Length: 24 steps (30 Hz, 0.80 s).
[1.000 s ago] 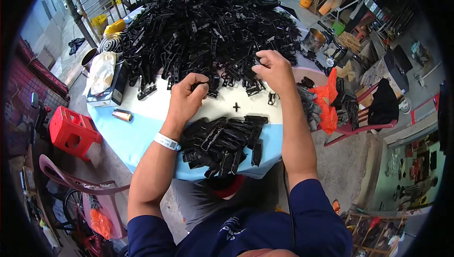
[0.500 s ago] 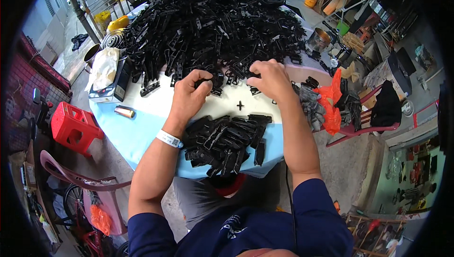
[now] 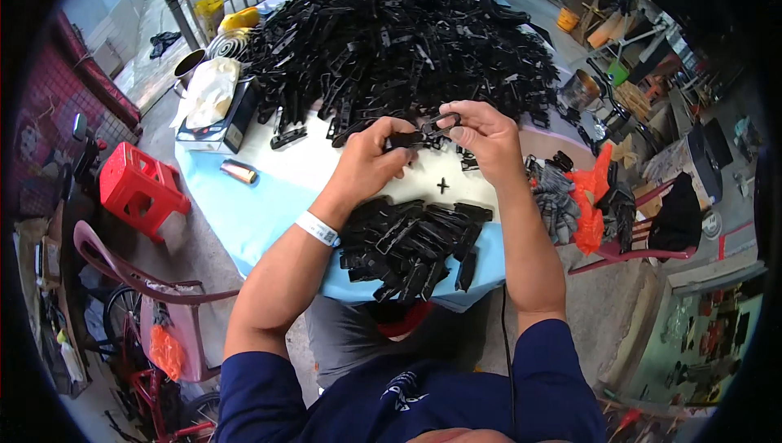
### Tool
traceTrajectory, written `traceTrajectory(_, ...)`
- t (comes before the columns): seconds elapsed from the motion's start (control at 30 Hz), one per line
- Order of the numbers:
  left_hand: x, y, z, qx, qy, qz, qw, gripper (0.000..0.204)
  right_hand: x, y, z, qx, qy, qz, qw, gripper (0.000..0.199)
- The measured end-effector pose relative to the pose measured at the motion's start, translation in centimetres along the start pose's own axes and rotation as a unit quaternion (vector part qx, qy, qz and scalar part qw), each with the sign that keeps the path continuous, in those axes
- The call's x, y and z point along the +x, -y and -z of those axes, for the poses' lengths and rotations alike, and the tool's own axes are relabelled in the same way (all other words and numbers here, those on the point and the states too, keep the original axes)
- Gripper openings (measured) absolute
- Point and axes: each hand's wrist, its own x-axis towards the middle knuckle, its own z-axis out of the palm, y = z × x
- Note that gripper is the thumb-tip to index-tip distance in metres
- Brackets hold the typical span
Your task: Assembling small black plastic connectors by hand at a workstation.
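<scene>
Above the pale tabletop my left hand (image 3: 373, 158) is closed, pinching a dark elongated plastic part (image 3: 403, 141). My right hand (image 3: 491, 143) is closed too, its thumb and fingertips round a thin black plastic frame piece (image 3: 445, 119). The two pieces almost meet between my fingertips; whether they touch is too small to tell. Beyond the hands rises a big heap of black plastic parts (image 3: 407, 44). Closer to me, a smaller pile of long black plastic pieces (image 3: 407, 251) lies at the table's front edge.
A black cross-shaped piece or mark (image 3: 443, 186) is on the tabletop. To the left are a lighter (image 3: 239, 171), a box (image 3: 224, 129) and a red stool (image 3: 142, 190). A chair with an orange bag (image 3: 588, 198) and grey gloves (image 3: 555, 202) stands right.
My hands have come together from the edge of the heap, and the pieces in them now show. The whole view has shifted slightly.
</scene>
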Motion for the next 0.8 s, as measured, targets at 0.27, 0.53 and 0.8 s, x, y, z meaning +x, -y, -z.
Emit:
traceTrajectory(0.27,0.0,-0.1,0.0,-0.034,0.022,0.017,0.999,0.030,-0.4,-1.3,-2.3,-0.074,0.031,0.041,0.996,0.033)
traceTrajectory(0.53,-0.4,0.0,0.2,0.042,0.017,-0.011,0.999,0.032,-0.3,-0.7,-2.4,-0.233,0.045,0.137,0.962,0.030)
traceTrajectory(0.8,-0.2,-0.5,0.4,-0.055,0.028,0.025,0.998,0.044,-0.1,-0.9,-2.6,-0.109,0.034,-0.063,0.991,0.023)
